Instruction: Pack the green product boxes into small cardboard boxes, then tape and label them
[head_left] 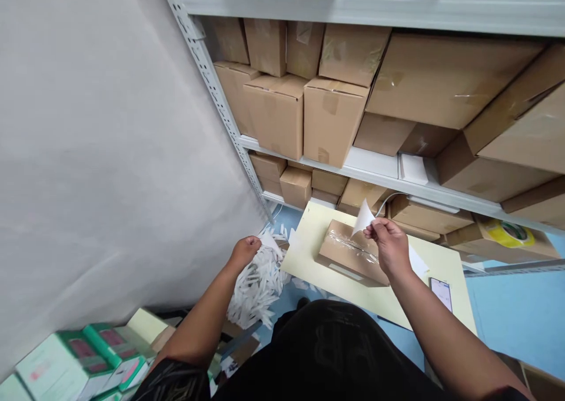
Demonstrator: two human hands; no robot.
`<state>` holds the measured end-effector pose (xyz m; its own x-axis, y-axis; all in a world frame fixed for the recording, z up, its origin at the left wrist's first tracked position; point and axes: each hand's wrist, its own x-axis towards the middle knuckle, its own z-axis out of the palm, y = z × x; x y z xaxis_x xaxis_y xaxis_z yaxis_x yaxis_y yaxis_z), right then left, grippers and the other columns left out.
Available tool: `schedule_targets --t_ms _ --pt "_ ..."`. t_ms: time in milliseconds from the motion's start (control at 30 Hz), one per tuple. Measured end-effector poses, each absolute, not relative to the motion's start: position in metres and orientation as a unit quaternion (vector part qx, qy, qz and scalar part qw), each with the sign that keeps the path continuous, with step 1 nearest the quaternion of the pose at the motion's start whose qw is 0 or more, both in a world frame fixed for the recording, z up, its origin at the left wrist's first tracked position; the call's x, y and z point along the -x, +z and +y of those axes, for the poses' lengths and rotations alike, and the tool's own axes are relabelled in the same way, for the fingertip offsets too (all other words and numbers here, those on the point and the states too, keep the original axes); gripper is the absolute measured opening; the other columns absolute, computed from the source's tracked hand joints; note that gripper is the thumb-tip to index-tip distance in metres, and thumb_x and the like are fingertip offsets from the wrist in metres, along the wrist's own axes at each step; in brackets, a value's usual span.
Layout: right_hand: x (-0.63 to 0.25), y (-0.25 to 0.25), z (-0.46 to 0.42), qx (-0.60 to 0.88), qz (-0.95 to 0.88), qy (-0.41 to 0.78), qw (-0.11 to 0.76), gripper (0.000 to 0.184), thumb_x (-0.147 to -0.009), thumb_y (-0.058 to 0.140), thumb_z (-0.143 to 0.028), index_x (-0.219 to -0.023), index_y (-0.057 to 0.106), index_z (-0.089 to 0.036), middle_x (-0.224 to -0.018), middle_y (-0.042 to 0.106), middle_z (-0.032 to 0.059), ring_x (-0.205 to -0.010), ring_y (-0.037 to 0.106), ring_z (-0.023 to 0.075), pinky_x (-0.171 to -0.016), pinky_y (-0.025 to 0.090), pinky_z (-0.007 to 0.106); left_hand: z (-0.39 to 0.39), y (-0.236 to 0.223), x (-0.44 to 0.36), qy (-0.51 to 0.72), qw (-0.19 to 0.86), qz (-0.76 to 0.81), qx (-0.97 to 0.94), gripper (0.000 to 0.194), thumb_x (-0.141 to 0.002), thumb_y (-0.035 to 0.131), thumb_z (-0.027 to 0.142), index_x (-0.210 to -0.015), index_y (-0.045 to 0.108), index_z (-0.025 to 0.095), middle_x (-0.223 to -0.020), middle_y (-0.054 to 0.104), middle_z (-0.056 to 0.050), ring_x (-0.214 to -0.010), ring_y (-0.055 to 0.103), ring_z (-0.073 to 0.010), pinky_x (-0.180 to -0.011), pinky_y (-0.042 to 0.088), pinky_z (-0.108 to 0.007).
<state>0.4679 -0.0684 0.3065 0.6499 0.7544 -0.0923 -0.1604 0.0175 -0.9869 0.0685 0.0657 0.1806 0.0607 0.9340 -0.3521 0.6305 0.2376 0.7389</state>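
My right hand (388, 245) pinches a curled white paper label (363, 218) above a cardboard box (344, 254) on the pale yellow table. Clear tape runs along the top of the box, and a pale strip shows on its near side. Off the table's left edge, my left hand (246, 251) is closed, with a piece of white paper (271, 242) at its fingertips over the scrap heap. Any print on either paper cannot be made out.
White paper scraps (258, 289) heap on the blue floor. A phone (440, 294) lies on the table (454, 265). Behind stands a metal rack (379, 168) full of cardboard boxes, with a yellow tape roll (509, 234) at right. Green-and-white boxes (66, 363) sit at lower left.
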Motion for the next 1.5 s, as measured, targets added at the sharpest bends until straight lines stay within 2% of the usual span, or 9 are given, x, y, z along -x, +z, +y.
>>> schedule_targets --t_ms 333,533,700,800,967,1067,1233,1400,1500 --pt "-0.466 0.309 -0.085 0.646 -0.248 0.324 0.645 0.034 -0.073 0.085 -0.047 -0.092 0.077 -0.02 -0.078 0.076 0.0038 -0.071 0.069 0.0195 -0.075 0.057 0.037 0.117 0.142 -0.003 0.077 0.285 0.753 -0.588 0.008 -0.076 0.065 0.026 -0.079 0.07 0.021 -0.084 0.076 -0.01 -0.097 0.07 -0.0303 -0.08 0.048 -0.032" --pt "-0.485 0.306 -0.103 0.666 -0.255 0.314 0.627 0.034 -0.075 0.084 -0.049 -0.091 0.077 -0.02 -0.068 0.071 0.0002 -0.062 0.064 0.0179 -0.065 0.054 0.034 0.128 0.149 -0.058 0.097 0.291 0.698 -0.647 0.017 -0.079 0.062 0.022 -0.092 0.074 0.022 -0.099 0.078 -0.008 -0.1 0.07 -0.0272 -0.086 0.049 -0.031" --pt "-0.498 0.312 -0.117 0.665 -0.317 0.325 0.593 0.03 -0.077 0.083 -0.049 -0.089 0.079 -0.021 -0.079 0.077 0.0041 -0.073 0.069 0.0204 -0.075 0.056 0.036 0.107 0.185 -0.155 0.2 0.45 0.564 -0.663 0.021 -0.083 0.06 0.032 -0.093 0.072 0.019 -0.088 0.077 -0.004 -0.079 0.071 -0.0208 -0.077 0.052 -0.029" --pt "-0.502 0.319 -0.126 0.668 -0.376 0.308 0.564 0.024 -0.08 0.08 -0.045 -0.089 0.08 -0.023 -0.086 0.079 0.0053 -0.08 0.071 0.0219 -0.077 0.056 0.036 0.086 0.209 -0.215 0.216 0.54 0.485 -0.652 0.024 -0.079 0.068 0.039 -0.089 0.07 0.018 -0.086 0.075 -0.004 -0.073 0.07 -0.0182 -0.07 0.051 -0.027" --pt "-0.509 0.331 -0.14 0.659 -0.515 0.228 0.498 0.01 -0.084 0.074 -0.032 -0.089 0.081 -0.028 -0.094 0.078 0.0046 -0.086 0.072 0.0232 -0.08 0.057 0.038 0.059 0.244 -0.284 0.156 0.776 0.357 -0.496 0.061 -0.083 0.062 0.072 -0.099 0.07 0.014 -0.087 0.074 -0.01 -0.067 0.068 -0.0158 -0.058 0.048 -0.025" --pt "-0.515 0.334 -0.146 0.653 -0.561 0.218 0.46 0.012 -0.083 0.07 -0.028 -0.088 0.081 -0.029 -0.093 0.078 0.004 -0.086 0.072 0.0235 -0.081 0.057 0.039 0.049 0.259 -0.305 0.127 0.834 0.305 -0.441 0.069 -0.081 0.055 0.081 -0.092 0.068 0.014 -0.078 0.071 -0.009 -0.061 0.065 -0.015 -0.052 0.045 -0.024" --pt "-0.527 0.324 -0.154 0.651 -0.538 0.252 0.472 0.013 -0.078 0.069 -0.026 -0.085 0.079 -0.027 -0.093 0.077 0.0039 -0.086 0.07 0.0225 -0.079 0.056 0.037 0.036 0.267 -0.316 0.161 0.793 0.326 -0.489 0.042 -0.071 0.083 0.053 -0.084 0.064 0.017 -0.066 0.067 -0.001 -0.054 0.061 -0.012 -0.05 0.042 -0.021" --pt "-0.536 0.291 -0.149 0.671 -0.396 0.335 0.53 0.019 -0.073 0.075 -0.034 -0.087 0.077 -0.021 -0.074 0.07 0.0 -0.065 0.058 0.0154 -0.061 0.046 0.028 0.015 0.265 -0.319 0.188 0.727 0.369 -0.548 0.035 -0.071 0.081 0.046 -0.082 0.065 0.017 -0.064 0.066 0.001 -0.055 0.063 -0.0131 -0.053 0.045 -0.022" --pt "-0.541 0.265 -0.136 0.713 -0.33 0.319 0.531 0.022 -0.07 0.075 -0.038 -0.081 0.073 -0.02 -0.066 0.063 -0.0034 -0.059 0.052 0.0133 -0.057 0.041 0.026 0.001 0.256 -0.322 0.197 0.699 0.405 -0.555 0.033 -0.073 0.079 0.047 -0.082 0.064 0.018 -0.067 0.067 0.001 -0.057 0.066 -0.0153 -0.053 0.046 -0.023"
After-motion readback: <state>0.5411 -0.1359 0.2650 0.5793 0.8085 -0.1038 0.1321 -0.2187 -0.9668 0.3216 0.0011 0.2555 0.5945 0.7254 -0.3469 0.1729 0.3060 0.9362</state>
